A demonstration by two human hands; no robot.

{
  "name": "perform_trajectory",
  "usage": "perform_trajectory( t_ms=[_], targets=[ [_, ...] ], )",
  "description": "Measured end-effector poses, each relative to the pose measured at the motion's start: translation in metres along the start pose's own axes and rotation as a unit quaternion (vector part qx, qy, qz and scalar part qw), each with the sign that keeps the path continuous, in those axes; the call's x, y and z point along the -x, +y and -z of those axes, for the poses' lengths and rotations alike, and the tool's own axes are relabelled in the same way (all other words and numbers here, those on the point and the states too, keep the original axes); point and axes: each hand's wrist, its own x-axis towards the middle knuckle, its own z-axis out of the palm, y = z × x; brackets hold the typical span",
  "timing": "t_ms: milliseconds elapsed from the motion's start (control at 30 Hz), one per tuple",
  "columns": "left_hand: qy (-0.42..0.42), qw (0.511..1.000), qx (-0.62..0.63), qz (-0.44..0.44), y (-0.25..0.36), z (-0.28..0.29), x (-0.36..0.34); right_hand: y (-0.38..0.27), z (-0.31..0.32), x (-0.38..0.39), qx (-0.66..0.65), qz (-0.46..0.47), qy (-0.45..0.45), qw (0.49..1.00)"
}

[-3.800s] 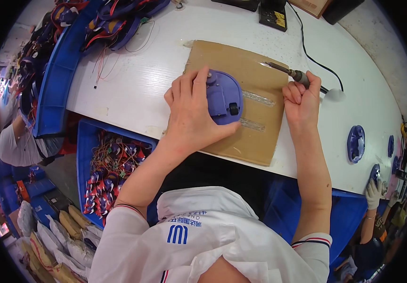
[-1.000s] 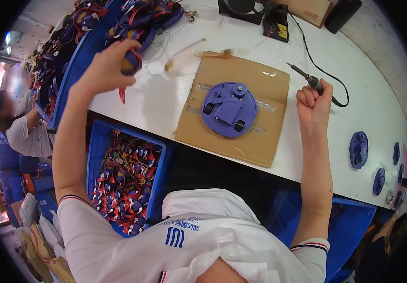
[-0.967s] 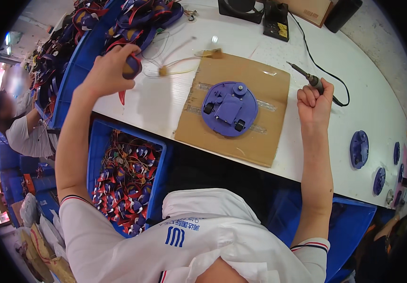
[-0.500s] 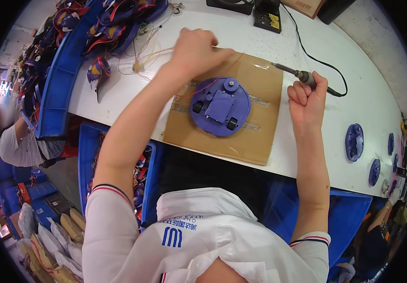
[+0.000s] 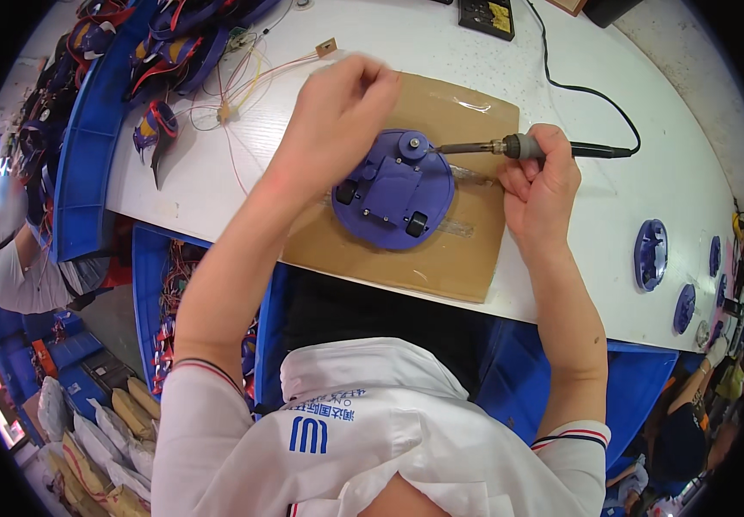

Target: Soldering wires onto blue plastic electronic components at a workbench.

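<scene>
My left hand (image 5: 333,129), fingers curled, is over the upper-left of the cardboard pad (image 5: 458,267), just beside the round purple plastic base (image 5: 389,196); whatever its fingertips hold is hidden. My right hand (image 5: 540,185) grips the soldering iron (image 5: 484,146), whose tip reaches the upper right of the base, near its raised screw boss. The base lies on the pad, showing black wheels and screws. A small purple, red and yellow shell part (image 5: 152,133) lies left of the pad, with wired boards (image 5: 225,112) near it.
A blue bin (image 5: 87,172) of shells borders the white table's left side; other blue bins (image 5: 631,388) sit below the front edge. An iron stand (image 5: 486,19) with yellow sponge is at the back. Several purple housings (image 5: 651,256) lie at right. Co-workers (image 5: 23,267) are at both sides.
My left hand let go of the shell part on the table at left and moved right to the base. The iron in my right hand has swung leftward, lowering its tip to the base.
</scene>
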Motion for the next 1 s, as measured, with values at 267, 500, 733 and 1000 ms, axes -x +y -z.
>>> perform_trajectory(
  t_ms=[267,500,733,1000],
  targets=[
    [0.121,0.988,0.071,-0.069,-0.005,0.005,0.055,0.005,0.001,0.002,0.050,0.017,-0.028,0.998],
    [0.105,0.992,-0.042,-0.054,-0.027,-0.009,0.072,0.007,-0.003,0.005,0.058,0.018,-0.031,0.998],
    [0.155,0.954,-0.174,-0.189,-0.033,-0.018,0.073,0.009,-0.005,0.007,0.069,0.025,-0.033,0.997],
    [0.164,0.953,-0.167,-0.191,-0.036,-0.022,0.072,0.011,-0.005,0.007,0.057,0.031,-0.031,0.997]
  ],
)
